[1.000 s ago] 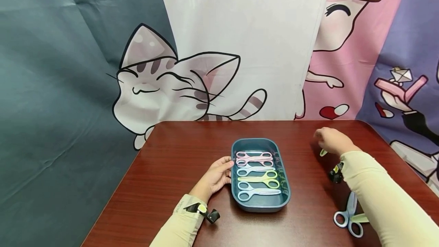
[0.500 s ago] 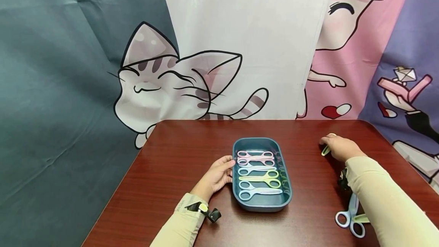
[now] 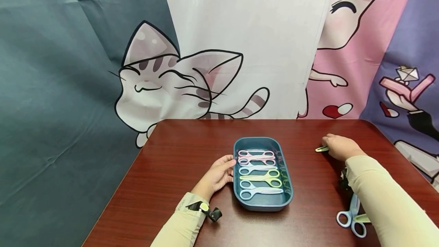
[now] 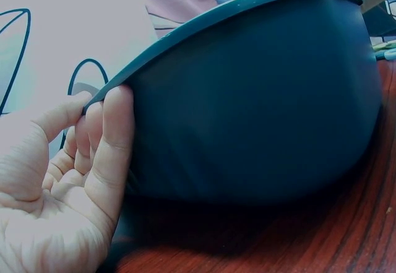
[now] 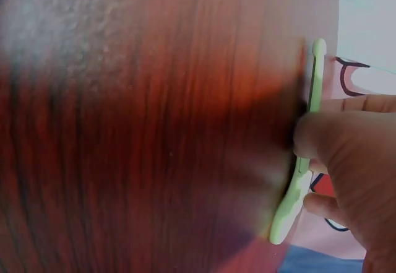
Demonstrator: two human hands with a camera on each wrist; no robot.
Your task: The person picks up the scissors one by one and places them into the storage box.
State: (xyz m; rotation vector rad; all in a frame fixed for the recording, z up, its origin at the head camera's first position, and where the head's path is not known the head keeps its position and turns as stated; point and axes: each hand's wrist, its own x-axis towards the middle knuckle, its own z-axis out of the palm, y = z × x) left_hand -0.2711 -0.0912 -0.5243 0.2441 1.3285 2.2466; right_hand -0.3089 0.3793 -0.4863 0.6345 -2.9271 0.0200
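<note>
My left hand (image 3: 217,174) pinches the left rim of a dark teal tray (image 3: 263,207), thumb over the edge and fingers against the outer wall, as the left wrist view shows. Inside the tray lies a row of scissors: pink ones (image 3: 255,158) at the far end, then blue, a yellow-green pair (image 3: 262,178), and another blue pair (image 3: 258,191) nearest. At the far right of the table, my right hand (image 3: 342,148) pinches light green scissors (image 5: 296,189) between thumb and fingers. Their green tip (image 3: 321,149) points left in the head view; my hand covers the rest there.
Blue scissors (image 3: 354,214) lie on the table at the front right, crossing a green pair (image 3: 362,218) partly hidden under my right sleeve. The dark red wooden table (image 3: 164,170) ends at a cartoon-printed curtain (image 3: 212,18) behind it.
My right hand has shifted slightly right and now has the green scissors turned so the tip points left. The left hand stays at the tray's rim.
</note>
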